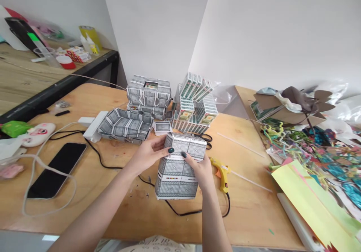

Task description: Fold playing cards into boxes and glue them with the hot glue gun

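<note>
Between my hands is a box-like piece covered in grey patterned playing cards [176, 176], tilted above the table. My left hand [153, 150] grips its upper left edge, thumb on the front face. On the upper right side my right hand [199, 165] closes around the edge, its thumb also on the front. Just behind lie a small stack of playing cards [163, 127] and black-handled scissors [207, 137], partly hidden by the piece. A yellow hot glue gun [223, 173] rests beside my right hand. An open card-covered tray [126, 126] sits farther left.
At the back stand a card-covered box [149, 94] and a structure of upright green-white card boxes [194, 105]. A phone [58, 170], white power strip [95, 126] and cables occupy the left. Colourful craft scraps [316, 146] and yellow paper [307, 199] cover the right. Clear glue sticks [241, 144] lie nearby.
</note>
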A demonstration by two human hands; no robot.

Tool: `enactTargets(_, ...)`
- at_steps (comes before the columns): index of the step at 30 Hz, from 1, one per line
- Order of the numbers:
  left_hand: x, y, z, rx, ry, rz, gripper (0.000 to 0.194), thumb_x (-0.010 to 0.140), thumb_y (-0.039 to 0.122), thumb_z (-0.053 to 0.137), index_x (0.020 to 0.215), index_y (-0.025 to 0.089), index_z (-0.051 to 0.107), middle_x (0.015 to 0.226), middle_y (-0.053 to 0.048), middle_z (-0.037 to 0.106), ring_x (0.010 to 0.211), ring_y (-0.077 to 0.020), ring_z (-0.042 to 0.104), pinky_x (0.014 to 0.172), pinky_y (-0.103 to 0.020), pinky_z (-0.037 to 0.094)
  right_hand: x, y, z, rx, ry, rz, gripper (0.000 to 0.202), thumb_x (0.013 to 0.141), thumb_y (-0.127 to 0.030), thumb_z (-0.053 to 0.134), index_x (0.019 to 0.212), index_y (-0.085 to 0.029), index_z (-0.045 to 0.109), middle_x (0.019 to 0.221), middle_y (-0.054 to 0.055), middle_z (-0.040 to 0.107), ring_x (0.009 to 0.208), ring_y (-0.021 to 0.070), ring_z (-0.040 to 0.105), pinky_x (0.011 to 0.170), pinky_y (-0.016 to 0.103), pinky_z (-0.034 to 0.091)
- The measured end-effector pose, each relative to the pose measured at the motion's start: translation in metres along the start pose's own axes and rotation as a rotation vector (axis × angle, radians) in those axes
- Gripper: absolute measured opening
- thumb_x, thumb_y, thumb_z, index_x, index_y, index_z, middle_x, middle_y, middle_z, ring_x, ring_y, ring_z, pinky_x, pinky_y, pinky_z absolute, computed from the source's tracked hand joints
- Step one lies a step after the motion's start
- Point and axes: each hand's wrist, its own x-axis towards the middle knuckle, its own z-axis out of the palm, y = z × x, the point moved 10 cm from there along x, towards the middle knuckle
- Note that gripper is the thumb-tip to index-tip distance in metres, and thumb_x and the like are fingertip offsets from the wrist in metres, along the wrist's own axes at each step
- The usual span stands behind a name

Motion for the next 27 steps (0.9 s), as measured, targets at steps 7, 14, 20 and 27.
enactTargets(7, 0.012, -0.037, -0.024, 0.155, 0.122, -0.076, 0.029, 0.073, 0.041, 0.063, 0.079, 0.013, 0.068, 0.085, -0.006, 0.071, 0.086, -0.0242, 0.065, 0.079, -0.033, 0.049, 0.014, 0.020, 0.003, -0.249, -0.004, 0.026, 0.054, 0.062, -0.054, 0.071, 0.102, -0.018, 0.063, 0.100, 0.009, 0.072, 0.094, 0.0266, 0.066, 0.083, 0.038, 0.051)
enactTargets(14, 0.024, -0.082, -0.039, 0.083, 0.220, -0.222, 0.030, 0.067, 0.042, 0.064, 0.073, 0.013, 0.068, 0.076, -0.005, 0.070, 0.081, -0.0230, 0.064, 0.074, -0.030, 0.048, 0.022, 0.029, 0.008, -0.481, 0.021, 0.045, 0.047, 0.071, -0.057, 0.060, 0.096, -0.017, 0.066, 0.095, 0.011, 0.072, 0.093, 0.0291, 0.066, 0.075, 0.035, 0.050)
enactTargets(20, 0.027, -0.100, -0.046, 0.043, 0.228, -0.307, 0.031, 0.066, 0.043, 0.064, 0.072, 0.013, 0.068, 0.078, -0.006, 0.071, 0.077, -0.0225, 0.065, 0.067, -0.030, 0.051, 0.007, 0.036, -0.063, -0.615, 0.293, 0.040, 0.045, 0.076, -0.054, 0.053, 0.096, -0.016, 0.064, 0.090, 0.011, 0.070, 0.083, 0.0252, 0.065, 0.075, 0.035, 0.048)
enactTargets(27, 0.033, -0.110, -0.037, -0.028, 0.154, -0.335, 0.029, 0.068, 0.040, 0.062, 0.075, 0.013, 0.069, 0.084, -0.008, 0.072, 0.078, -0.0206, 0.066, 0.067, -0.029, 0.053, -0.024, 0.074, -0.154, -1.118, 0.647, 0.117, 0.064, 0.066, -0.065, 0.054, 0.101, -0.012, 0.060, 0.098, 0.025, 0.060, 0.102, 0.0393, 0.053, 0.083, 0.049, 0.041)
